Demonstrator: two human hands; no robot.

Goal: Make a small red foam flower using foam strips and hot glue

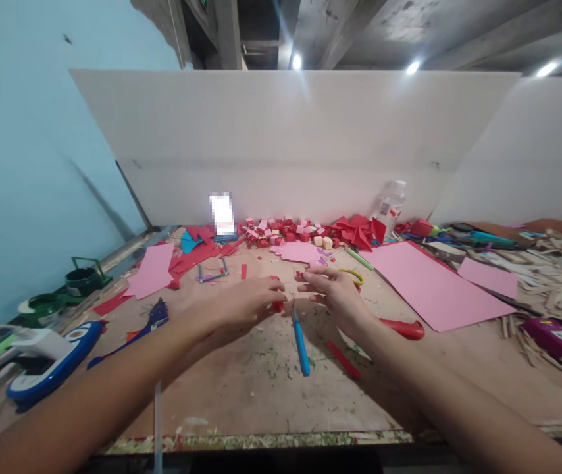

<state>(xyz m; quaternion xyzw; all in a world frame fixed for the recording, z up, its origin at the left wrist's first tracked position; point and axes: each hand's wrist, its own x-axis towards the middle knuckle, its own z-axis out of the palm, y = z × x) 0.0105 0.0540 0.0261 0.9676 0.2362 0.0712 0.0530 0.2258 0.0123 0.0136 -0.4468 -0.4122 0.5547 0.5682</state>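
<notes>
power strip (56,378): blue and white, at the far left, a white charger (44,343) plugged in.
green cups (81,282): behind the power strip.
pink cut-out (153,268): flat on the table (222,401).
left hand (246,303): palm down, fingers curled over a red paper piece (278,307); whether they clamp it, cannot be told.
paper cubes (288,230): red and pink, heaped along the back panel (285,145).
small red piece (299,275): at the right hand's fingertips, between the two hands.
blue pen-like tool (301,345): on the table, its tip toward the gap between the hands.
right hand (340,296): fingertips together on the small red piece, other fingers spread.
red strip (343,360): below the right hand.
large pink sheet (434,283): flat, right of the right hand.
</notes>
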